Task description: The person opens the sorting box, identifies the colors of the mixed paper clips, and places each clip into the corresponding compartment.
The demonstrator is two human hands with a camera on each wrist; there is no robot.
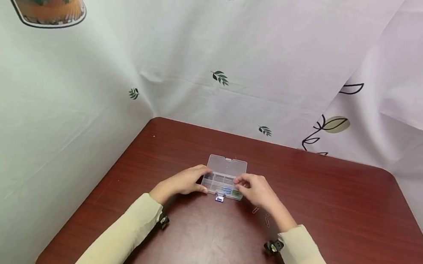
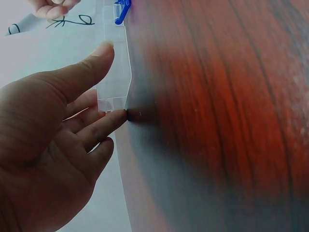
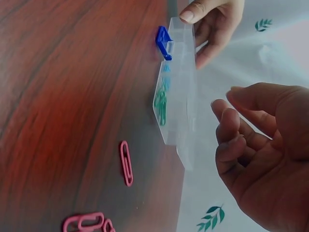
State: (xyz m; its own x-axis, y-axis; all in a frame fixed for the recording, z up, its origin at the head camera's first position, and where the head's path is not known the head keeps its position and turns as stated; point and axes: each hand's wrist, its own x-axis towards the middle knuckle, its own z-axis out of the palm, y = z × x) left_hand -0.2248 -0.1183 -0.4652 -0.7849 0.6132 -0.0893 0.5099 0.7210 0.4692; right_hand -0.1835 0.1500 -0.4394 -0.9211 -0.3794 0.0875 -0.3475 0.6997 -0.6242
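A clear plastic compartment box (image 1: 219, 179) lies on the table, its lid (image 1: 227, 166) raised at the far side. Its blue latch (image 3: 163, 42) hangs down in front. Green paper clips (image 3: 161, 108) fill the front right compartment, with blue paper clips (image 1: 226, 190) beside them. My left hand (image 1: 189, 179) holds the box's left end, thumb at the front and fingers round the end. Above the right compartments hovers my right hand (image 1: 255, 189), fingers loosely bent and thumb near the index finger. Nothing shows between those fingertips in the right wrist view.
Pink paper clips (image 3: 126, 163) lie on the dark red table (image 1: 327, 213), to the right of the box and below my right forearm. White printed cloth (image 1: 185, 90) hangs behind the table and along its left side.
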